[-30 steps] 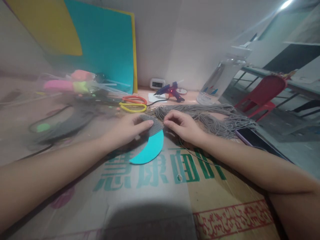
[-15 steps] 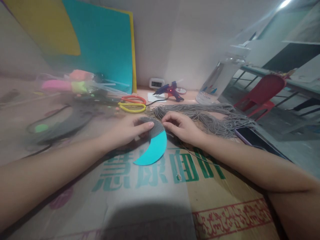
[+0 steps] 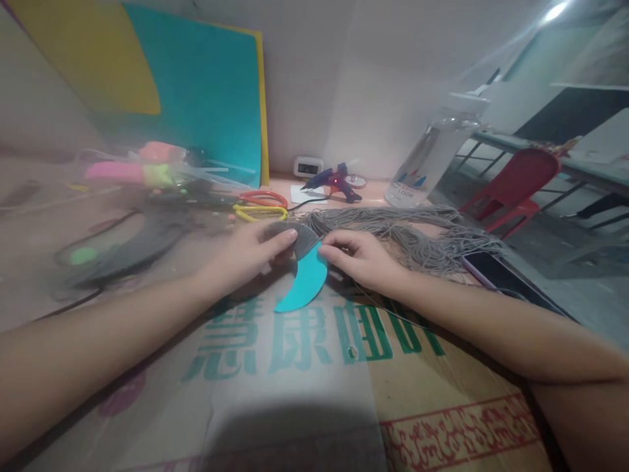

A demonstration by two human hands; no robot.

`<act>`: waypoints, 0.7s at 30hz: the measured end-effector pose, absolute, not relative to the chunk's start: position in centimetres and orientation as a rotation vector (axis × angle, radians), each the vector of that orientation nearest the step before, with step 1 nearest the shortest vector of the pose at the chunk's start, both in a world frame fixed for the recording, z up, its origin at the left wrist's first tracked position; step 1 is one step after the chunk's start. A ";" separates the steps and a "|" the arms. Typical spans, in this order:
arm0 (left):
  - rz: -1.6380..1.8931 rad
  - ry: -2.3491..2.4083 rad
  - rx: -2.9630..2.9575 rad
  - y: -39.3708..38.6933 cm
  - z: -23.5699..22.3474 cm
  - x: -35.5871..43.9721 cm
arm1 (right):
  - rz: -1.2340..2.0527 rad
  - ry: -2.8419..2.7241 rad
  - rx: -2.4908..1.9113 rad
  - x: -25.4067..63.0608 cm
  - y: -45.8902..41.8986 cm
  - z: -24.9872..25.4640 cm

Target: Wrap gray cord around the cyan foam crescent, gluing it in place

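Note:
A teal crescent-shaped cutout (image 3: pixel 304 283) lies on a flattened cardboard sheet (image 3: pixel 314 380); its upper part is covered with grey cord. My left hand (image 3: pixel 253 252) rests on the crescent's left side, fingers pressed down on the grey-wrapped part. My right hand (image 3: pixel 356 255) is at the crescent's upper right edge, its fingertips pinched on the grey cord there. A loose bundle of grey cord (image 3: pixel 407 233) spreads out behind my right hand.
Red and yellow scissors (image 3: pixel 260 204) and a blue glue gun (image 3: pixel 333 180) lie further back, with a clear bottle (image 3: pixel 425 164) at the right. Teal and yellow sheets (image 3: pixel 196 98) lean on the wall. A phone (image 3: pixel 496 272) lies right; blurred clutter fills the left.
The crescent has turned and shifted slightly to the right and up, showing less teal. My right hand's fingertips have closed in on its edge; my left hand stayed on it.

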State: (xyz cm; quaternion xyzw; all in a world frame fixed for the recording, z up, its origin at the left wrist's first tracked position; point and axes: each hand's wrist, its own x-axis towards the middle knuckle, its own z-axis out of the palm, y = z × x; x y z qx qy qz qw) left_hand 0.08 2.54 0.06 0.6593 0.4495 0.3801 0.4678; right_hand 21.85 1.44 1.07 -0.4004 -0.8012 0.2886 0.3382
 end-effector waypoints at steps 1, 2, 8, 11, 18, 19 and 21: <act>0.897 1.080 1.616 2.6 0.1 0.1 | 0.757 -2.085 -1.026 21.8 1.4 1.1; 0.859 1.054 1.614 2.6 0.1 0.0 | 0.756 -2.075 -1.012 21.8 1.4 1.0; 0.693 0.940 1.667 2.8 0.1 -0.2 | 0.698 -2.070 -0.987 22.3 1.6 0.9; 0.699 0.950 1.709 2.6 0.0 -0.1 | 0.674 -2.095 -1.011 22.3 1.6 0.9; 0.704 0.973 1.778 2.3 0.0 0.1 | 0.745 -1.928 -0.906 22.1 1.7 0.6; 0.703 0.971 1.785 2.3 0.0 0.1 | 0.787 -1.886 -0.886 22.1 1.7 0.6; 0.695 0.970 1.799 2.3 0.1 0.1 | 0.862 -1.858 -0.867 22.1 1.7 0.6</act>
